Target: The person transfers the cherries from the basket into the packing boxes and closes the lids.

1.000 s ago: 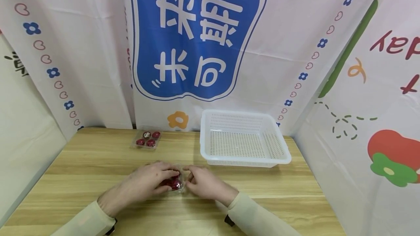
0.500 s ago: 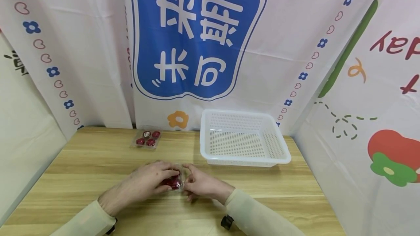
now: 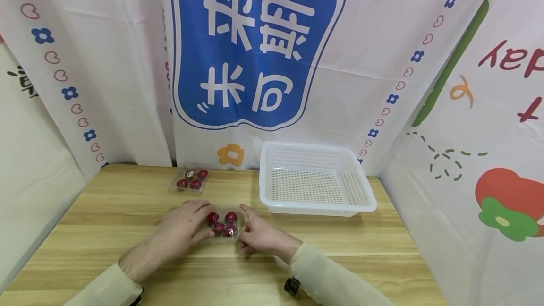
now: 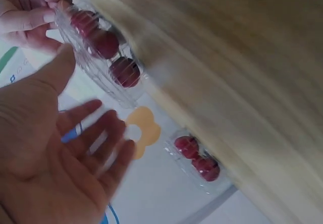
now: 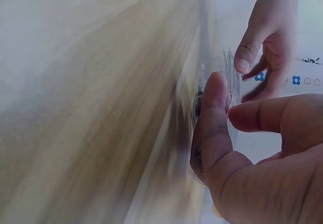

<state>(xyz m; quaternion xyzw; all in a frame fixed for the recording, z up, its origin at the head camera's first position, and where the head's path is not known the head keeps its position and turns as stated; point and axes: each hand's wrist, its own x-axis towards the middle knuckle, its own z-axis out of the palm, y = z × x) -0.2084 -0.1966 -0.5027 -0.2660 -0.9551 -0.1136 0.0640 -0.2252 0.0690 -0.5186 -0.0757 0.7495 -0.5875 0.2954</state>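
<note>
A clear plastic clamshell box (image 3: 224, 223) holding several shiny dark red balls lies in the middle of the table in the head view. My right hand (image 3: 264, 236) pinches its right edge between thumb and forefinger, which shows in the left wrist view too. On the other side is my left hand (image 3: 183, 225), its fingers spread and loosely bent beside the box. In the left wrist view, the left thumb comes near the box (image 4: 103, 57), and the other fingers hang apart from it. The right wrist view shows mainly the right fingers, covering most of the box.
A second clear box (image 3: 190, 181) of dark red balls lies at the table's back left. At the back right stands a white perforated plastic basket (image 3: 318, 210). Printed cloth (image 3: 212, 150) hangs behind the wooden table (image 3: 340, 259).
My left hand has drawn back to the left from over the box, uncovering the red balls. The right hand has turned slightly and stays at the box's right edge.
</note>
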